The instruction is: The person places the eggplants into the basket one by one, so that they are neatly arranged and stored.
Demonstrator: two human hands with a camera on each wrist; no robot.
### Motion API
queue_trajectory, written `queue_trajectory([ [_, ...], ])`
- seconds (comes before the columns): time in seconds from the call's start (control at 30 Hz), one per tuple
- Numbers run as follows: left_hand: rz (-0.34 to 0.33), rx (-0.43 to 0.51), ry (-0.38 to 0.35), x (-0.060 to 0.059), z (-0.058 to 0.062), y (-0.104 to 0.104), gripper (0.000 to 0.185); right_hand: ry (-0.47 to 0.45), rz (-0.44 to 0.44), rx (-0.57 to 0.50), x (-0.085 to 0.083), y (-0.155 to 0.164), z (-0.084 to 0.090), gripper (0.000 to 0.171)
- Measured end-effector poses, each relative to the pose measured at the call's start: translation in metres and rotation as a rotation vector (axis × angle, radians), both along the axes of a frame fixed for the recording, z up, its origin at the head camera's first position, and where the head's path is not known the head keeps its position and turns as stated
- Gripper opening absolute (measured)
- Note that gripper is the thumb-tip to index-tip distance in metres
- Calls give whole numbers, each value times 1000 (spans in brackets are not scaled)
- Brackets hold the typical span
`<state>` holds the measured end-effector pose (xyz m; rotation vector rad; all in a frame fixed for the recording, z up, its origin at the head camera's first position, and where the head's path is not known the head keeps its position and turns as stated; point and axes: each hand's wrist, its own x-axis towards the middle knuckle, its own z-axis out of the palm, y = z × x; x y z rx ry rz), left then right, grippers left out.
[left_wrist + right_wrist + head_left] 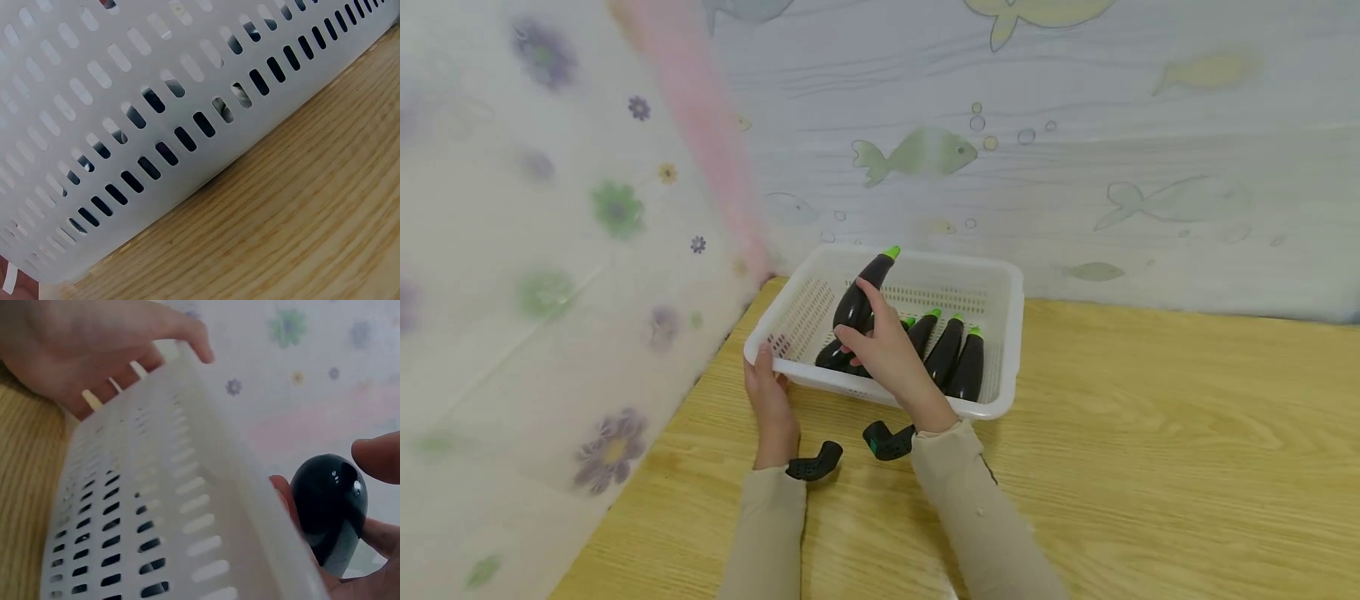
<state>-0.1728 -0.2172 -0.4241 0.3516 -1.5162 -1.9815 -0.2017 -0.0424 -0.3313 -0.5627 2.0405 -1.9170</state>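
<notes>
Your right hand (891,354) has its grip curled round one toy eggplant (861,293), thumb and fingers pinching its fat lower body, the green stem tilted up toward the far-left corner. It is held just above the white slotted basket (1011,333), over the others lying inside. Your left hand (771,400) has its grip on the basket's near-left corner, fingers curled over the rim, steadying it on the wooden bench (1150,450).

By the look of it, you are mid-lift or mid-placement with this eggplant; which one cannot be told from a single moment. Either way, the next move calls for a firm pinch on the glossy skin and enough height to pass the rim.

The head view alone shows the four or so eggplants (955,358) resting in the basket. The right wrist view shows the eggplant's rounded end (329,509) between fingertips, and your left thumb (187,331) hooked over the rim. The left wrist view gives only slotted wall (156,94) and bench (281,231).
</notes>
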Motion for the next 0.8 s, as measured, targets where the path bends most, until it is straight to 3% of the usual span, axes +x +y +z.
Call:
queue_trajectory([
  [0.2,-6,-11,-21,7,9,6,43,82,29,91,-4,-11,-9,65],
  [0.33,-15,-30,-25,10,15,12,45,130,16,235,-5,-16,-10,63],
  [0.47,-8,-31,-31,9,10,9,44,151,27,356,-5,-17,-10,62],
  [0.63,2,-36,-34,3,1,3,46,196,77,374,-6,-17,-9,62],
  [0.8,5,-59,-18,1,-1,1,48,220,130,386,-7,-17,-10,56],
])
